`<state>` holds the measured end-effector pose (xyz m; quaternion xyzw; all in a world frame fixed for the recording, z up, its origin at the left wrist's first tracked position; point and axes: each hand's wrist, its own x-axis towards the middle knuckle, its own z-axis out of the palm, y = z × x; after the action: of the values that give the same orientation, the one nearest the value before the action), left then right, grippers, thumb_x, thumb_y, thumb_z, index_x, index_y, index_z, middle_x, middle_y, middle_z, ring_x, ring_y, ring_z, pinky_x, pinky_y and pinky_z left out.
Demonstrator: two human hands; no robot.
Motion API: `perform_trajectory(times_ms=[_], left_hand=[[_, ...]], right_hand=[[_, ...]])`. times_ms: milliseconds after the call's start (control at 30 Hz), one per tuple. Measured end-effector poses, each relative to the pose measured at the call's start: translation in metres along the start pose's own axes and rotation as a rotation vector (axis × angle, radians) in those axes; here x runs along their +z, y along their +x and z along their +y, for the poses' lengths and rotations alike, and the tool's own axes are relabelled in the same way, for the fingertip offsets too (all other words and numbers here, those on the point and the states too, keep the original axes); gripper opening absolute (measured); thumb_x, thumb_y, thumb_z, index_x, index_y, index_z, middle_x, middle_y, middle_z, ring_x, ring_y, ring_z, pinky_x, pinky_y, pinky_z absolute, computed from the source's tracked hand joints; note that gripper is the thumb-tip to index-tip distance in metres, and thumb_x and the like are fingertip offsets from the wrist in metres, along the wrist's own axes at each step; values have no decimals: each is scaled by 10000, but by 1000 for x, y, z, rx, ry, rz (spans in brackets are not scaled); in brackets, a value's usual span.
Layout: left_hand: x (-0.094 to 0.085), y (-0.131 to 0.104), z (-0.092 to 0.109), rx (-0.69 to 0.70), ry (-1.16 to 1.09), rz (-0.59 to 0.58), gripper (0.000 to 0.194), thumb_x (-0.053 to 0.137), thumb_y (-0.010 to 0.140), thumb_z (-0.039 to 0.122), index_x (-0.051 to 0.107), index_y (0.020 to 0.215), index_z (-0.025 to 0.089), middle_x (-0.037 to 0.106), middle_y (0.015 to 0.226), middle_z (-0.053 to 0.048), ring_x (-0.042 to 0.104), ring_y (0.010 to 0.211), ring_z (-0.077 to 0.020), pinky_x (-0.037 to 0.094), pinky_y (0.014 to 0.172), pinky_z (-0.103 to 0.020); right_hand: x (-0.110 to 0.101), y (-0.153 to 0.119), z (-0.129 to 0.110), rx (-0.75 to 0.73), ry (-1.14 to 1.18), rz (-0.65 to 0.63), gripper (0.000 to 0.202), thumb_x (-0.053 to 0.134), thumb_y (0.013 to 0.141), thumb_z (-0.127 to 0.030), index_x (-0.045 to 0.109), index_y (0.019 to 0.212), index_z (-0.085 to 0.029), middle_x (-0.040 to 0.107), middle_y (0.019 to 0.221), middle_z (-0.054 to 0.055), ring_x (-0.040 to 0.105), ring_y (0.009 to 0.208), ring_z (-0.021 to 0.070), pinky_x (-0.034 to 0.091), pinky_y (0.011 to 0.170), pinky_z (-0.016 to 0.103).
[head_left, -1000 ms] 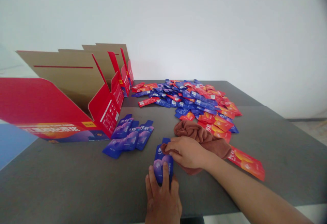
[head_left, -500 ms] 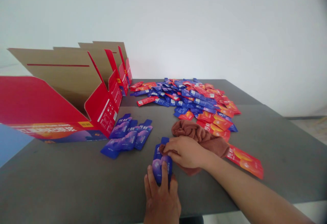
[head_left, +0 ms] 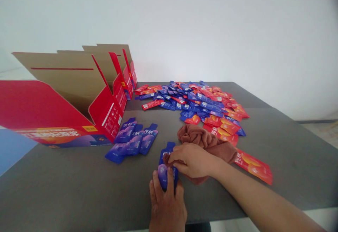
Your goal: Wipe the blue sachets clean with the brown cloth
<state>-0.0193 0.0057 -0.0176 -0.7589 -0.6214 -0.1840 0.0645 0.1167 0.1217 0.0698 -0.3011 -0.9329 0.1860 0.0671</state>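
A blue pouch with purple fruit printed on it [head_left: 163,175] lies flat near the table's front edge. Fingers spread, my left hand [head_left: 168,203] presses on its lower end. My right hand [head_left: 192,159] pinches a corner of a brown cloth [head_left: 198,135] against the pouch's upper half; the rest of the cloth lies bunched behind and under that hand. Partly under the cloth, a red pouch with orange fruit [head_left: 255,166] sticks out to the right. Several more blue pouches [head_left: 134,142] overlap to the left.
Open red cardboard boxes [head_left: 105,117] stand in a row along the left side of the grey table [head_left: 79,186], flaps up. A large heap of blue and red pouches [head_left: 195,99] spreads across the back. A white wall [head_left: 185,31] rises behind.
My right hand has shifted slightly down along the pouch with the cloth corner, towards my left hand. The left hand still presses the pouch in the same place.
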Motion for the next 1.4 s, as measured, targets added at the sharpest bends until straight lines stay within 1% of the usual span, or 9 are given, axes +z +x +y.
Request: perform_trajectory(times_ms=[133, 300, 467, 567, 667, 833, 1000, 1200, 1400], left_hand=[[0, 0, 0, -8, -12, 5, 313, 680, 666, 299, 659, 977, 267, 510, 1303, -37, 327, 1246, -412, 377, 970, -569], [-3, 2, 1, -18, -17, -3, 299, 695, 656, 297, 668, 951, 256, 524, 1294, -42, 359, 1222, -436, 379, 971, -574], [-5, 3, 3, -24, -8, 5, 296, 702, 652, 313, 669, 939, 252, 531, 1288, -43, 374, 1212, -436, 386, 968, -568], [-4, 3, 3, -26, 3, -2, 294, 699, 653, 311, 667, 940, 254, 527, 1289, -41, 364, 1221, -430, 378, 973, -572], [-2, 2, 2, -26, 0, -10, 317, 711, 638, 301, 665, 948, 255, 523, 1293, -39, 356, 1226, -429, 377, 973, -575], [0, 0, 1, -25, -5, 3, 299, 681, 667, 290, 660, 965, 271, 522, 1294, -28, 333, 1249, -407, 369, 981, -565], [-1, 1, 0, -4, -13, 1, 317, 691, 655, 314, 662, 966, 259, 528, 1288, -45, 341, 1234, -424, 371, 974, -571], [1, 1, 2, -19, 10, 12, 294, 680, 674, 323, 666, 961, 263, 511, 1304, -39, 331, 1246, -415, 373, 979, -567], [0, 0, 1, -13, 11, 14, 283, 669, 681, 319, 667, 959, 269, 510, 1302, -37, 332, 1250, -405, 380, 975, -567]], right_hand=[[1, 1, -2, 0, 6, 5, 225, 474, 843, -199, 640, 993, -220, 640, 931, 28, 577, 870, 156, 382, 766, 271], [4, 3, 4, 101, -37, 46, 228, 462, 853, -206, 642, 993, -217, 641, 925, 34, 572, 861, 163, 374, 741, 269], [5, 4, 7, 172, -52, 60, 235, 453, 861, -208, 646, 996, -206, 646, 930, 46, 572, 882, 173, 366, 758, 274], [4, 4, 6, 156, -59, 58, 234, 455, 857, -206, 642, 996, -209, 645, 931, 43, 573, 871, 171, 367, 741, 271], [2, 2, 4, 90, -45, 41, 223, 466, 847, -206, 636, 991, -218, 643, 927, 30, 575, 859, 164, 370, 726, 265], [1, 1, -1, 15, 8, 6, 231, 466, 848, -204, 639, 1001, -218, 640, 925, 30, 577, 868, 161, 378, 757, 270], [2, 3, 1, 59, -3, 21, 227, 459, 854, -207, 644, 986, -211, 638, 926, 37, 575, 868, 166, 376, 758, 274], [5, 4, 8, 138, -41, 72, 233, 455, 858, -206, 638, 1002, -223, 646, 932, 36, 571, 880, 172, 368, 754, 279], [4, 2, 6, 111, -35, 60, 226, 469, 851, -208, 635, 1003, -218, 640, 929, 37, 573, 859, 168, 369, 736, 273]])
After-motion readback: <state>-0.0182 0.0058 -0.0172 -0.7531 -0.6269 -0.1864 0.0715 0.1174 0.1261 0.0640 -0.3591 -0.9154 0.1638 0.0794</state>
